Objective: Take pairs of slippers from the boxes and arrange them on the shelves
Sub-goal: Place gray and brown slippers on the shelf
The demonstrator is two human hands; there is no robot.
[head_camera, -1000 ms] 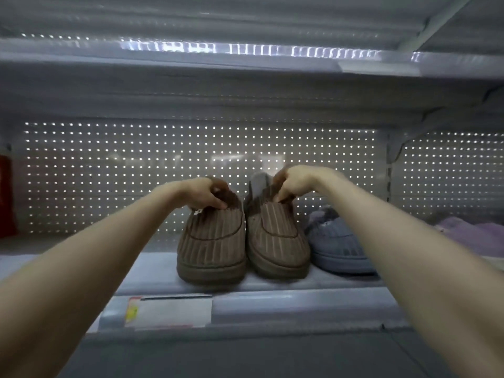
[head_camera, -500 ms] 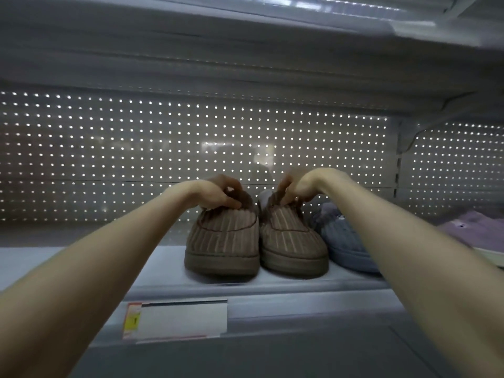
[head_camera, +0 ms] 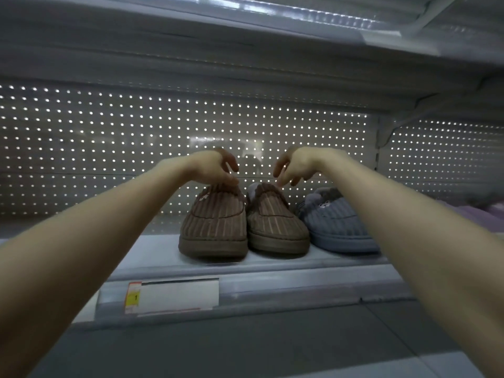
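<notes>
Two brown ribbed slippers stand side by side on the grey shelf [head_camera: 272, 268], toes toward me: the left slipper [head_camera: 215, 225] and the right slipper [head_camera: 275, 227]. My left hand [head_camera: 215, 167] hovers over the left slipper's collar, its thumb resting on the rim and the fingers loose. Just above the right slipper's collar my right hand [head_camera: 294, 166] has loosely spread fingers, fingertips at or barely above the rim. Neither hand grips a slipper.
A blue-grey slipper [head_camera: 332, 222] stands right of the brown pair, partly behind my right forearm. Purple slippers [head_camera: 480, 214] lie further right. A price label [head_camera: 171, 296] is on the shelf edge. A perforated back panel [head_camera: 109, 148] and an upper shelf [head_camera: 245, 36] bound the space.
Both hands have let go of the brown slippers' collars and lifted slightly. The slippers now sit flat on the shelf.
</notes>
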